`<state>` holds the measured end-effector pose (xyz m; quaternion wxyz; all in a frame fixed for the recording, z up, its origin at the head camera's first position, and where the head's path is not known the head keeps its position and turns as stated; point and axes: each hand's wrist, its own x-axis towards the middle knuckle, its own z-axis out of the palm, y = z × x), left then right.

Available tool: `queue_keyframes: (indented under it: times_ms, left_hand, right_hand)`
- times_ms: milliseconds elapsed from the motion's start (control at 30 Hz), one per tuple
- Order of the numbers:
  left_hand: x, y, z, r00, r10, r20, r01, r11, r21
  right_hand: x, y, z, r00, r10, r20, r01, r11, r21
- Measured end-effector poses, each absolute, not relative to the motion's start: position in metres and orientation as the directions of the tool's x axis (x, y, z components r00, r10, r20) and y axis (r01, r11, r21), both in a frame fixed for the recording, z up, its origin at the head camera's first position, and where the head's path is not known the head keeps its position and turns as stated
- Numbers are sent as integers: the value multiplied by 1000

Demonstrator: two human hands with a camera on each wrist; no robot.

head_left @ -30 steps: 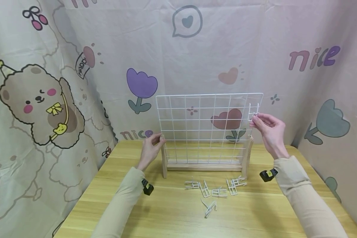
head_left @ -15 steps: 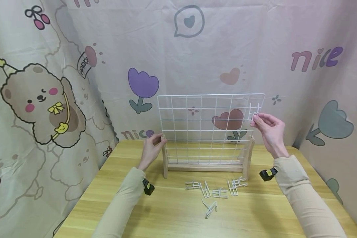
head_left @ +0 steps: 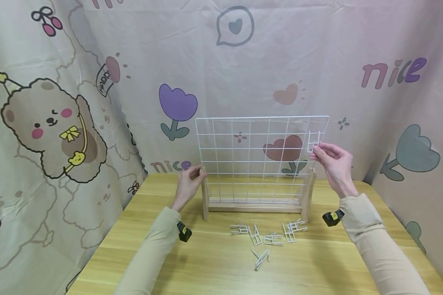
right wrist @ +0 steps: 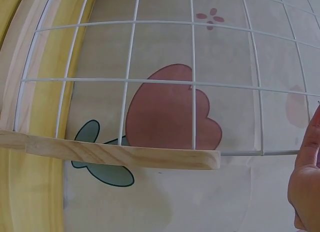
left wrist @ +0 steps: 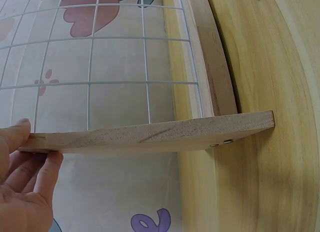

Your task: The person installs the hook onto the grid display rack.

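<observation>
A white wire grid panel [head_left: 240, 161] stands upright in a wooden stand [head_left: 254, 207]. At the panel's left, my left hand [head_left: 187, 183] pinches the upper end of the stand's left post; in the left wrist view the thumb lies on one side of that post [left wrist: 150, 133] and the fingers on the other. My right hand [head_left: 335, 164] pinches a white wire hook [head_left: 309, 141] between thumb and fingertips, up against the panel's top right squares. Whether the hook catches on a wire cannot be told. Only the right hand's edge [right wrist: 306, 182] shows in the right wrist view.
Several more white wire hooks lie on the wooden table in front of the stand, among them one hook [head_left: 272, 239] near the middle and another hook [head_left: 260, 259] closer to me. A printed curtain [head_left: 221, 73] hangs behind the table [head_left: 214, 262] and along both sides.
My right hand has lowered the hook slightly along the panel's upper right corner. The left hand keeps its hold on the post, and the hooks on the table lie as before.
</observation>
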<state>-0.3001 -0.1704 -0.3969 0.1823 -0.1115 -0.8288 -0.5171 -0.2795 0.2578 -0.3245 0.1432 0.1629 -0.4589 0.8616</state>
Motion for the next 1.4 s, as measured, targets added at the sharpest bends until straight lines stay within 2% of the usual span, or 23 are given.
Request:
queue_keyframes:
  times_ms: [233,433,533,633,767,900,1133,1400]
  left_hand:
    - [-301,-170,-399,-911,-4,412,372,426,825]
    - [-301,-168,-400,-917,-12,399,356,426,832]
    - [-302,-168,-400,-914,-13,405,361,430,827]
    - [-302,-168,-399,-910,-14,413,368,428,825]
    - [-300,-169,-398,-913,-13,408,364,427,828]
    - [-300,-169,-399,-915,-11,402,358,435,826]
    - [-300,-169,-399,-913,-11,407,362,436,824]
    - [-300,-169,-398,-910,-18,413,364,437,822]
  right_hand:
    - [-278,260,-329,-903,89,420,-401,-524,-752]
    - [-270,260,-337,-895,153,418,-445,-356,-822]
    - [-263,259,-347,-906,139,400,-423,-277,-863]
    - [-255,260,-362,-928,56,368,-373,-141,-917]
    - [-245,261,-390,-949,-66,308,-314,125,-941]
    - [-236,263,-422,-967,-97,236,-255,285,-924]
    - [-225,267,-466,-988,-84,131,-153,368,-917]
    - [-221,266,-483,-986,-144,84,-132,365,-922]
